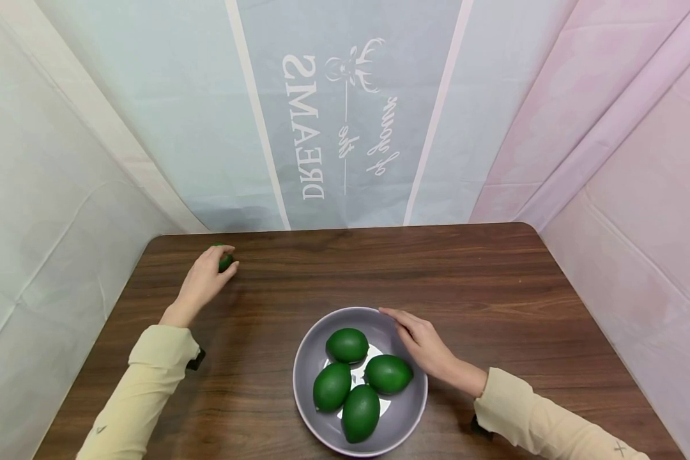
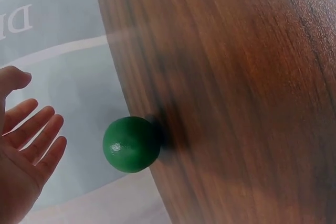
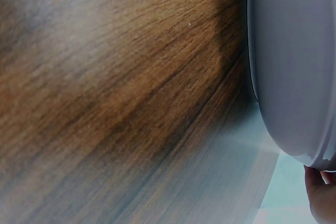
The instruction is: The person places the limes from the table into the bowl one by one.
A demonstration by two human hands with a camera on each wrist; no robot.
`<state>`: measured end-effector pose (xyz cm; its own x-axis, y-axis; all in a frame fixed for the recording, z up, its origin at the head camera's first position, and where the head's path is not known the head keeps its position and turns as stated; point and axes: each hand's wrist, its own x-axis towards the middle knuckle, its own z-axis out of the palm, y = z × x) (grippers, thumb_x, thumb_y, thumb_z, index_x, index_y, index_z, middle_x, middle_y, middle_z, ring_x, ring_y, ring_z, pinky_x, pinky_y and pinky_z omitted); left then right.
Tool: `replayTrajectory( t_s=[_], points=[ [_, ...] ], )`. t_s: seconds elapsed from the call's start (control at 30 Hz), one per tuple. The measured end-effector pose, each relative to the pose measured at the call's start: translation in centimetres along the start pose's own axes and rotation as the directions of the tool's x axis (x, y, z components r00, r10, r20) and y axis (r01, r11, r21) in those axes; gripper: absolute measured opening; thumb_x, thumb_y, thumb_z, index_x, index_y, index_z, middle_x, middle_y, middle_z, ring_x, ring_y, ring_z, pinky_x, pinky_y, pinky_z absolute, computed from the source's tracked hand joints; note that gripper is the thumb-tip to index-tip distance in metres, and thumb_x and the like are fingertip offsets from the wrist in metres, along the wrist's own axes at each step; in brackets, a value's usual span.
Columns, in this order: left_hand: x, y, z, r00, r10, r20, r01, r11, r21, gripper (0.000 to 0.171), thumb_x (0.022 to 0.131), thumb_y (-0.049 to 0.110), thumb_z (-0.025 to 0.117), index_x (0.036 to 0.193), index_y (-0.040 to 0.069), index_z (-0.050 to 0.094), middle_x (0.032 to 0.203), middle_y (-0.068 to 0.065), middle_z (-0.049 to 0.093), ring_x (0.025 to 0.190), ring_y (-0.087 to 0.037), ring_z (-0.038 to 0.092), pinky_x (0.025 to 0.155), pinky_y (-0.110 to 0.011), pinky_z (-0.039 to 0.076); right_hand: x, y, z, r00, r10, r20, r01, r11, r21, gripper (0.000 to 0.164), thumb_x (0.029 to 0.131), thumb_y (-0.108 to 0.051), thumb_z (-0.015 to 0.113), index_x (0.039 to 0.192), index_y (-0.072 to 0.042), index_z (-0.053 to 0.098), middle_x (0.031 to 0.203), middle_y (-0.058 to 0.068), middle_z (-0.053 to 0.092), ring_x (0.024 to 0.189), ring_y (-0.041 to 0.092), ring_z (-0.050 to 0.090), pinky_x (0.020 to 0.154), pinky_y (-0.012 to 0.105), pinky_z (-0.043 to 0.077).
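At the far left of the table, my left hand [image 1: 206,275] reaches over a green lime [image 1: 225,262], partly hidden behind the fingers in the head view. The left wrist view shows that hand [image 2: 26,150] with its fingers spread and a gap between them and the lime [image 2: 131,145], which sits on the table. A grey round bowl [image 1: 305,409] stands near the front middle with several limes [image 1: 361,413] in it. My right hand [image 1: 428,348] holds the bowl's right far rim, thumb towards the inside. In the right wrist view the fingertips [image 3: 315,182] touch the rim.
The dark wooden table [image 1: 466,275] ends at a back edge against a hanging grey-blue cloth [image 1: 345,211] with mirrored lettering. Pale cloth walls [image 1: 52,255] stand at left and right.
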<state>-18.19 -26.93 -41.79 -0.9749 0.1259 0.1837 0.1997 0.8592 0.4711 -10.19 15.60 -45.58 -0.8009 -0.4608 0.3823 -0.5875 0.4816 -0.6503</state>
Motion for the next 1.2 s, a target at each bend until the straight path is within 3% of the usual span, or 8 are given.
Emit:
replayTrajectory(
  t_s=[0.27, 0.7, 1.2],
  points=[
    [0.1, -0.7, 0.3, 0.998, -0.018, -0.062, 0.018, 1.000, -0.006, 0.040, 0.092, 0.017, 0.053, 0.126, -0.003, 0.046, 0.118, -0.024, 0.049, 0.100, -0.037, 0.048, 0.078, -0.052, 0.043, 0.0, 0.0, 0.0, 1.000, 0.005, -0.001, -0.005, 1.000, 0.004, 0.037, 0.089, 0.005, 0.047, 0.122, -0.007, 0.057, 0.120, 0.002, 0.059, 0.111, 0.018, 0.055, 0.088, 0.034, 0.048],
    [0.8, -1.6, 0.6, 0.993, -0.048, -0.108, 0.048, 0.999, -0.006, 0.041, 0.091, 0.016, 0.054, 0.126, -0.003, 0.045, 0.117, -0.026, 0.047, 0.095, -0.036, 0.044, 0.069, -0.049, 0.042, 0.0, 0.0, -0.1, 1.000, 0.002, -0.004, -0.002, 1.000, 0.007, 0.036, 0.089, 0.005, 0.048, 0.121, -0.006, 0.058, 0.120, 0.002, 0.060, 0.111, 0.018, 0.055, 0.088, 0.033, 0.048],
    [2.0, -2.4, 0.9, 0.991, -0.109, -0.081, 0.109, 0.994, -0.002, 0.051, 0.090, 0.019, 0.056, 0.130, -0.007, 0.038, 0.126, -0.030, 0.038, 0.108, -0.043, 0.037, 0.079, -0.055, 0.040, 0.1, 0.0, 0.0, 1.000, 0.001, -0.006, -0.001, 1.000, 0.000, 0.035, 0.089, 0.005, 0.048, 0.121, -0.004, 0.058, 0.119, 0.003, 0.060, 0.111, 0.018, 0.055, 0.087, 0.034, 0.049]
  ],
)
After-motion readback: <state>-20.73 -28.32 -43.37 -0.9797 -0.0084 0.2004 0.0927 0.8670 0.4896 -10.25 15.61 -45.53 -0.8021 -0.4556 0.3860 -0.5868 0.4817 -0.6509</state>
